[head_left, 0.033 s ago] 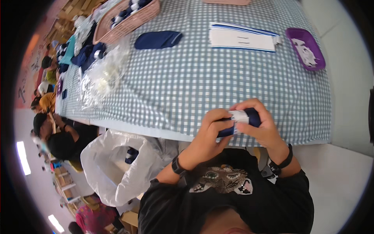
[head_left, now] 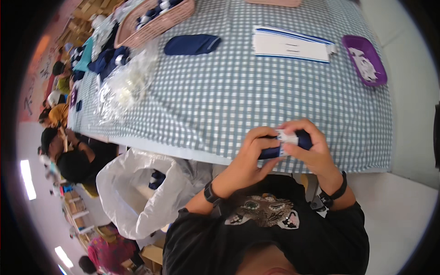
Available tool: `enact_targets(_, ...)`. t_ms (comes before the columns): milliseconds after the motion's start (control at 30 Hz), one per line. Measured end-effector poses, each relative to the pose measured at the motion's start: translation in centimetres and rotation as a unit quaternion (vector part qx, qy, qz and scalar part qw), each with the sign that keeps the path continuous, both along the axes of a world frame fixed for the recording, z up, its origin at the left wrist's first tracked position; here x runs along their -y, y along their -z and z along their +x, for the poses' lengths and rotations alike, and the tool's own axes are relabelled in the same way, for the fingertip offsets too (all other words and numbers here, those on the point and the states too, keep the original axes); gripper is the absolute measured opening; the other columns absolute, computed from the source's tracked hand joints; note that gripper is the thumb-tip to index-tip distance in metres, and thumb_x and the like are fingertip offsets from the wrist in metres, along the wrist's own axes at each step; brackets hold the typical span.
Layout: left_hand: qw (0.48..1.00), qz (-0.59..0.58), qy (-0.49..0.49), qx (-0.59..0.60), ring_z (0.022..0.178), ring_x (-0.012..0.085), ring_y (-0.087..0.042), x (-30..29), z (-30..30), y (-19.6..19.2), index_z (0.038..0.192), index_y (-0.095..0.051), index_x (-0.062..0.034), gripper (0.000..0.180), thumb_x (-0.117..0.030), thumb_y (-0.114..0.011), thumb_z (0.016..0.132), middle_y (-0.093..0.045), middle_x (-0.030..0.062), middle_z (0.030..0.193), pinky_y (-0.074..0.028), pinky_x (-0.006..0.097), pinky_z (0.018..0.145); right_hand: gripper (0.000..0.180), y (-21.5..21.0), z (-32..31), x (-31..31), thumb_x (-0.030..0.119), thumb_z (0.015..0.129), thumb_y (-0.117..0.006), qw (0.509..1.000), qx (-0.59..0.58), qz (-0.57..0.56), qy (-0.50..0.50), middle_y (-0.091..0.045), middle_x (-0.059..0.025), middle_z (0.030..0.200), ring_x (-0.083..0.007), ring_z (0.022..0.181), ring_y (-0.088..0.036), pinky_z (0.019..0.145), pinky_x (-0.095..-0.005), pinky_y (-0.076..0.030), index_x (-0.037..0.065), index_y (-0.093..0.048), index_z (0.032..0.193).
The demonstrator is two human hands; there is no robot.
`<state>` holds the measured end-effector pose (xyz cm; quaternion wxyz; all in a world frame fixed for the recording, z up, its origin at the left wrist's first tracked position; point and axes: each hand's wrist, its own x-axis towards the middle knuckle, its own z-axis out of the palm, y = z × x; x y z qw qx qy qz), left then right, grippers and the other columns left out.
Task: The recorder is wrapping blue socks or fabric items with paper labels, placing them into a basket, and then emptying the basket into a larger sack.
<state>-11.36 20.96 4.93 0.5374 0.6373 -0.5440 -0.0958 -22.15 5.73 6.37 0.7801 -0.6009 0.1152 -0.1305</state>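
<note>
A rolled navy fabric bundle (head_left: pixel 304 140) is held between both hands just above the near edge of the table. Around its middle runs a white paper band (head_left: pixel 287 136). My left hand (head_left: pixel 253 151) is closed around the left end, its fingers over the top. My right hand (head_left: pixel 316 151) grips the other end, with the thumb pressed on the band and the fingers curled over the far side. Farther off, a flat navy fabric piece (head_left: pixel 192 45) lies on the checked tablecloth (head_left: pixel 220 96). To its right is a stack of white, blue-edged paper strips (head_left: pixel 293 44).
A purple tray (head_left: pixel 381 68) with white scraps stands at the right. Clear plastic bags (head_left: pixel 123 87) and a pink basket (head_left: pixel 156 30) of banded navy rolls are at the left. A plastic-lined bin (head_left: pixel 110 183) stands below the table edge, holding a navy roll. Other people (head_left: pixel 75 158) sit leftward.
The whole view has shifted slightly. Both hands keep their hold on the rolled bundle, with only slight finger movement.
</note>
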Motion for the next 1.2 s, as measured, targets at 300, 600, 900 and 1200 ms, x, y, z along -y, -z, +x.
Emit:
enact_targets(300, 0.977, -0.017, 0.019, -0.21, 0.108, 0.0244, -0.052, -0.4, -0.1, -0.3, 0.087, -0.058, -0.0044, 0.012, -0.011, -0.067, 0.082, -0.051, 0.0123, 0.113, -0.043, 0.034, 0.089, 0.028, -0.5, -0.1, -0.6, 0.005, 0.069, -0.077, 0.947, 0.087, -0.31, 0.008, -0.055, -0.0146, 0.114, -0.0262, 0.101, -0.058, 0.083, -0.0335, -0.049, 0.007, -0.063, 0.093)
enact_targets(600, 0.998, -0.006, -0.061, 0.035, 0.116, 0.028, -0.046, -0.8, 0.7, -1.7, 0.09, -0.065, -0.0134, 0.013, -0.018, -0.07, 0.079, -0.05, 0.0105, 0.125, -0.032, 0.042, 0.098, 0.032, -0.5, 0.0, -1.1, 0.0, 0.065, -0.076, 0.905, 0.056, -0.417, 0.066, -0.056, -0.0159, 0.113, -0.0275, 0.1, -0.06, 0.08, -0.0343, -0.051, 0.008, -0.063, 0.094)
enact_targets(900, 0.937, 0.01, -0.216, 0.275, 0.086, 0.0089, -0.043, -2.3, 0.1, -1.1, 0.088, -0.071, -0.034, 0.019, -0.035, -0.068, 0.069, -0.062, -0.0159, 0.103, -0.021, 0.035, 0.081, 0.034, -0.7, 0.6, -1.4, -0.003, 0.064, -0.074, 0.879, 0.072, -0.465, 0.078, -0.057, -0.0151, 0.112, -0.0282, 0.098, -0.06, 0.079, -0.0344, -0.052, 0.007, -0.064, 0.095)
enact_targets(1200, 0.926, 0.0, -0.232, 0.299, 0.077, 0.0071, -0.049, -2.9, 1.2, -1.3, 0.08, -0.07, -0.0305, 0.015, -0.026, -0.069, 0.065, -0.063, -0.0185, 0.085, -0.018, 0.038, 0.083, 0.034, -1.4, 1.5, -2.4, -0.005, 0.067, -0.07, 0.915, 0.021, -0.402, 0.038, -0.057, -0.0124, 0.112, -0.0249, 0.096, -0.061, 0.078, -0.0315, -0.051, 0.008, -0.065, 0.097)
